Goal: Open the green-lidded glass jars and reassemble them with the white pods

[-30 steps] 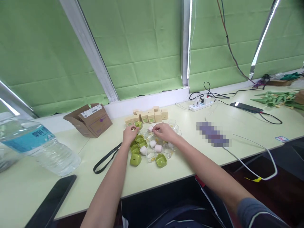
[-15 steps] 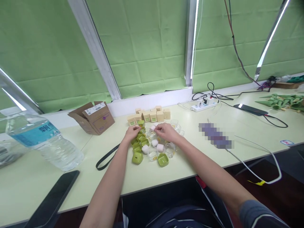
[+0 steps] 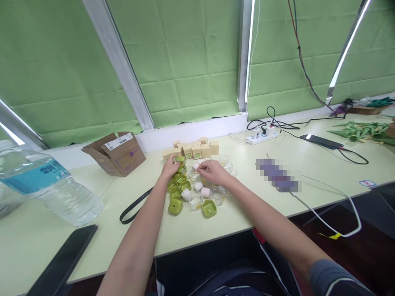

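My left hand (image 3: 170, 167) is at the back left of a cluster of small parts, thumb and fingers closed about a small olive-green cup (image 3: 179, 159). More green cups (image 3: 180, 178) lie below it, beside my wrist. My right hand (image 3: 212, 171) is over the clear plastic cups (image 3: 195, 201), its thumb and fingertips pinched together. A whitish rounded piece (image 3: 196, 166) shows right at those fingertips; whether they grip it is unclear. Several pale pink and white pieces (image 3: 205, 192) lie between the hands and the table's front edge, with a green cup (image 3: 209, 208) nearest me.
Small cardboard boxes (image 3: 197, 150) stand behind the cups. At left are an open carton (image 3: 119, 155), a water bottle (image 3: 52, 181), a black strap (image 3: 131, 209) and a dark phone (image 3: 63, 259). A power strip (image 3: 262, 136), another phone (image 3: 321, 141) and a white cable (image 3: 333, 197) lie right.
My left hand has moved slightly away from me, its fingers now around the back green cup. My right hand stays in nearly the same place. The view has shifted slightly.
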`<action>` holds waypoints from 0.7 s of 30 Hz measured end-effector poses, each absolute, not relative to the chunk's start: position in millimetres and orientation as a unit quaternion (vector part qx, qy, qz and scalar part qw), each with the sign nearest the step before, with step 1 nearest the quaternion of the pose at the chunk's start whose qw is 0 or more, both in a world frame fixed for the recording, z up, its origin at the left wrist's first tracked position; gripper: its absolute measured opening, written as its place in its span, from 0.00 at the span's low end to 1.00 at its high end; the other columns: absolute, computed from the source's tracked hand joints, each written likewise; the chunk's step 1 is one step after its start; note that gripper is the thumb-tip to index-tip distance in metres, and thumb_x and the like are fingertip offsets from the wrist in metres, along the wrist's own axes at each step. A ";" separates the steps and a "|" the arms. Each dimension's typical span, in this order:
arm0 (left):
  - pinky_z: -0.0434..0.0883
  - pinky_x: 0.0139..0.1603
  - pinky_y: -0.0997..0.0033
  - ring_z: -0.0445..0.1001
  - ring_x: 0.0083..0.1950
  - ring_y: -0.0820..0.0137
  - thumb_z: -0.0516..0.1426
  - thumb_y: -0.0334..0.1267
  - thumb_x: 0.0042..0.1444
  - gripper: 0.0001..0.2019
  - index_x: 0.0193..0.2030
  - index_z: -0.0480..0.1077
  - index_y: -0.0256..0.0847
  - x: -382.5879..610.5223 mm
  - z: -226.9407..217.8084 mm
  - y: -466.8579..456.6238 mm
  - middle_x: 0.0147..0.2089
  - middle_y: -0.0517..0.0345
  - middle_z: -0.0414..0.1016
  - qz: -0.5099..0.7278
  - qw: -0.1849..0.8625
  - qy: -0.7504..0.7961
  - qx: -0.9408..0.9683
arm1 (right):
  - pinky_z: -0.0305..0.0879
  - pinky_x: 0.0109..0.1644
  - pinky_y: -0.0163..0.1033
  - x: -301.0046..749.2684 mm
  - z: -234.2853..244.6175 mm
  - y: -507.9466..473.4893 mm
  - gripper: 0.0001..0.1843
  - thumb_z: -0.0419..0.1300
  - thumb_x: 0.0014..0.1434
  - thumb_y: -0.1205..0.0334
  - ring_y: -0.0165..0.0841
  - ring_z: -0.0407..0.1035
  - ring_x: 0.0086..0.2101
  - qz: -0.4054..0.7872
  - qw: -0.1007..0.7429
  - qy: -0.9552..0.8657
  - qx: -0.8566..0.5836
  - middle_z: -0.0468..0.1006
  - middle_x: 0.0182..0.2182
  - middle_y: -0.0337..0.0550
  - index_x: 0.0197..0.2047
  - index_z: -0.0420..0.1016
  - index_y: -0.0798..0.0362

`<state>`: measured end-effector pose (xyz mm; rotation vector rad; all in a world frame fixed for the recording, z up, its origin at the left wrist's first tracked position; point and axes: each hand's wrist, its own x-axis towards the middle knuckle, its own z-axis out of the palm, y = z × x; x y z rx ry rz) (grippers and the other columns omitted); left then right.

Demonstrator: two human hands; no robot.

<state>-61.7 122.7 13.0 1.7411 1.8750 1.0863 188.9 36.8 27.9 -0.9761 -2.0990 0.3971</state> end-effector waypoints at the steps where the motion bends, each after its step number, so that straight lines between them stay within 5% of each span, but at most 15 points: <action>1: 0.67 0.51 0.62 0.76 0.50 0.57 0.62 0.42 0.49 0.28 0.58 0.67 0.42 -59.6 14.1 125.1 0.54 0.43 0.76 0.367 0.173 0.667 0.625 | 0.58 0.38 0.33 189.1 28.0 36.7 0.10 0.57 0.62 0.64 0.30 0.70 0.33 0.157 0.386 -0.826 -0.380 0.81 0.32 0.41 0.35 0.80 0.53; 6: 0.64 0.55 0.62 0.73 0.56 0.56 0.60 0.39 0.51 0.26 0.59 0.67 0.47 -53.6 18.4 132.2 0.59 0.49 0.73 0.313 0.159 0.667 0.657 | 0.57 0.37 0.33 189.3 29.3 35.9 0.10 0.57 0.62 0.65 0.29 0.70 0.33 0.158 0.380 -0.831 -0.374 0.80 0.32 0.41 0.34 0.80 0.54; 13: 0.65 0.51 0.61 0.75 0.48 0.56 0.57 0.41 0.54 0.17 0.51 0.70 0.43 -54.9 19.6 128.9 0.45 0.47 0.79 0.289 0.111 0.688 0.657 | 0.57 0.36 0.32 189.2 29.6 35.5 0.09 0.57 0.61 0.65 0.29 0.69 0.32 0.161 0.379 -0.832 -0.373 0.80 0.31 0.40 0.34 0.79 0.54; 21: 0.66 0.50 0.62 0.74 0.51 0.57 0.61 0.44 0.52 0.11 0.41 0.69 0.43 -62.2 22.6 119.6 0.48 0.47 0.78 0.306 0.088 0.686 0.654 | 0.58 0.36 0.32 190.1 32.8 32.9 0.09 0.57 0.60 0.66 0.29 0.69 0.32 0.162 0.376 -0.829 -0.381 0.80 0.31 0.41 0.35 0.80 0.54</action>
